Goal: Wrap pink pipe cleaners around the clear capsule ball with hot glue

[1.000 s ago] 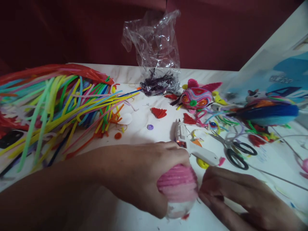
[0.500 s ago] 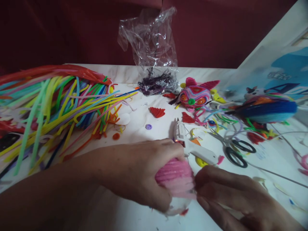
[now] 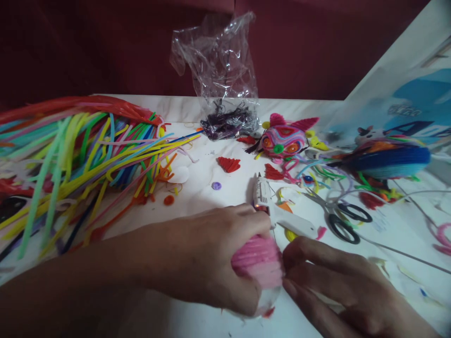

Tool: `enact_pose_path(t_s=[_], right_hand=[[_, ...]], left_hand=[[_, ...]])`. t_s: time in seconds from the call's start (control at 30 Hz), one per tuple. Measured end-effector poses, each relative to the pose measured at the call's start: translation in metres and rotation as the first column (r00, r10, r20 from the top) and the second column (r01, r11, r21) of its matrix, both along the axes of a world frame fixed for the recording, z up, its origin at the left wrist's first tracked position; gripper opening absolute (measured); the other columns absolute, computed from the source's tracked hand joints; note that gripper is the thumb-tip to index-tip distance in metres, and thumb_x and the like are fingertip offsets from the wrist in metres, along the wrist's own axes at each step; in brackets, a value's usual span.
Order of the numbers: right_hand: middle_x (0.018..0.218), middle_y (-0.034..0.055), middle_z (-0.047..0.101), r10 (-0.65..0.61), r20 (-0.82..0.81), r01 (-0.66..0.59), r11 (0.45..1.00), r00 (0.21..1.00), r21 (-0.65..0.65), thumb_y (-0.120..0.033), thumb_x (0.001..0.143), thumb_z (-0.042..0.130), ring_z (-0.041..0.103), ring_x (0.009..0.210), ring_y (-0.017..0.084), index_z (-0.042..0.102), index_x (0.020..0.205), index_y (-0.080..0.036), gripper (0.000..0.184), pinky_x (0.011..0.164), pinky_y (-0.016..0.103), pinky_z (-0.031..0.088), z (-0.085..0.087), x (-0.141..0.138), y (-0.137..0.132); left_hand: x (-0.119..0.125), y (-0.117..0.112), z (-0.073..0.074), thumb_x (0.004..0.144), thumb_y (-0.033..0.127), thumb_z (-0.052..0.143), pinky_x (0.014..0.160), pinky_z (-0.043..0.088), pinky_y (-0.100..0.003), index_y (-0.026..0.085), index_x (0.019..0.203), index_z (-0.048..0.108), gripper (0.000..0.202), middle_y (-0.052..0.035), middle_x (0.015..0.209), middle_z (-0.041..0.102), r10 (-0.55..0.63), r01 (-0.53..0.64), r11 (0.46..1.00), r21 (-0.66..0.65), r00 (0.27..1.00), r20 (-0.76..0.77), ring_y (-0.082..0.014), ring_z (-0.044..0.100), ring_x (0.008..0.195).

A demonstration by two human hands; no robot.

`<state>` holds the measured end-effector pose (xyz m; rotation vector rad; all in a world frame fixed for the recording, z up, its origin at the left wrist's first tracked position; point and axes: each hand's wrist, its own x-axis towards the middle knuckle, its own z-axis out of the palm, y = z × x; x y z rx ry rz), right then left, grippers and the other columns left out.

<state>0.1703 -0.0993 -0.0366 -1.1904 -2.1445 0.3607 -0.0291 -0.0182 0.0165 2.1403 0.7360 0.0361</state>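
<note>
Low over or on the white tabletop point(image 3: 197, 190), well in front of its back edge, a partly pink ball point(image 3: 260, 265) sits in the curled grip of the left hand point(image 3: 207, 253), while the right hand point(image 3: 345, 286) brings its fingertips together at the ball's right side, though what they pinch I cannot tell. Along that back edge, a clear plastic bag point(image 3: 225, 61) has dark strands point(image 3: 229, 122) bunched in its bottom, and toward the back left corner a red bag point(image 3: 105, 104) spills pipe cleaners point(image 3: 77, 164).
</note>
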Motion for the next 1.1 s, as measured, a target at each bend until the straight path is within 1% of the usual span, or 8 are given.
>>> enact_pose_path(t_s=[0.23,0.33,0.47,0.6,0.77,0.83,0.97,1.1], right_hand=[[0.073,0.0083,0.043,-0.056,0.049,0.051,0.994,0.997,0.093,-0.044,0.109,0.053,0.054,0.066,0.017,0.062,0.08,-0.009,0.047,0.057,0.014,0.052,0.003,-0.008,-0.003],[0.075,0.0086,0.043,0.019,0.023,-0.02,0.998,1.0,0.051,-0.03,0.111,0.04,0.053,0.068,0.016,0.057,0.074,-0.009,0.046,0.058,0.015,0.05,0.006,-0.01,0.001],[0.08,0.0079,0.043,0.099,-0.072,-0.097,0.995,0.993,0.024,-0.01,0.098,0.029,0.051,0.069,0.014,0.052,0.072,-0.008,0.035,0.058,0.018,0.047,0.008,-0.009,0.006],[0.08,0.0071,0.041,0.136,-0.126,-0.152,0.979,0.983,-0.136,-0.01,0.094,0.031,0.048,0.069,0.014,0.05,0.074,-0.008,0.028,0.059,0.017,0.046,0.009,-0.006,0.006],[0.081,0.0058,0.042,0.121,-0.19,-0.155,0.972,0.974,-0.179,-0.011,0.096,0.031,0.048,0.071,0.013,0.05,0.075,-0.008,0.029,0.058,0.014,0.045,0.009,-0.006,0.006],[0.08,0.0053,0.041,0.104,-0.201,-0.14,0.975,0.974,-0.171,-0.012,0.096,0.032,0.049,0.071,0.013,0.049,0.073,-0.008,0.029,0.059,0.013,0.046,0.009,-0.006,0.007],[0.081,0.0064,0.041,0.041,-0.206,-0.065,0.991,0.978,-0.115,-0.012,0.097,0.035,0.05,0.073,0.013,0.049,0.074,-0.009,0.027,0.054,0.011,0.046,0.011,-0.004,0.009],[0.085,0.007,0.043,0.005,-0.141,-0.001,1.0,0.99,0.028,-0.011,0.095,0.036,0.051,0.077,0.014,0.049,0.078,-0.009,0.022,0.062,0.016,0.047,0.009,-0.003,0.011]], left_hand=[[0.002,0.003,0.006,0.065,0.018,0.063,0.064,0.042,-0.024,0.02,0.085,0.054,0.022,0.0033,0.086,0.057,0.002,-0.005,0.997,-0.083,0.999,-0.037,-0.0143,0.055,0.077],[0.002,0.003,0.002,0.065,0.019,0.06,0.064,0.042,-0.025,0.02,0.084,0.055,0.02,0.003,0.083,0.058,0.02,-0.02,0.996,-0.083,1.0,-0.007,-0.0151,0.055,0.076],[0.003,0.001,-0.006,0.067,0.019,0.055,0.065,0.043,-0.026,0.021,0.092,0.057,0.025,0.0013,0.086,0.062,0.073,-0.072,0.996,-0.046,0.997,0.012,-0.0159,0.056,0.076],[0.006,-0.001,-0.012,0.066,0.025,0.06,0.06,0.043,-0.027,0.021,0.097,0.059,0.031,0.0002,0.086,0.063,0.113,-0.114,0.991,-0.073,0.993,-0.014,-0.0167,0.056,0.072],[0.01,-0.001,-0.012,0.068,0.026,0.06,0.063,0.046,-0.031,0.022,0.101,0.059,0.032,-0.0004,0.088,0.064,0.187,-0.187,0.976,-0.108,0.982,-0.015,-0.0177,0.057,0.074],[0.011,-0.001,-0.012,0.07,0.027,0.058,0.067,0.047,-0.033,0.021,0.101,0.058,0.032,-0.0017,0.09,0.064,0.228,-0.225,0.967,-0.116,0.974,0.007,-0.0189,0.058,0.078],[0.011,0.0,-0.019,0.072,0.023,0.055,0.08,0.048,-0.037,0.019,0.105,0.055,0.033,-0.0047,0.1,0.062,0.204,-0.196,0.977,-0.08,0.974,0.095,-0.0207,0.058,0.088],[0.008,-0.003,-0.035,0.073,0.02,0.055,0.092,0.044,-0.036,0.016,0.104,0.051,0.031,-0.0078,0.108,0.057,0.177,-0.223,0.969,0.105,0.925,0.336,-0.0209,0.054,0.102]])
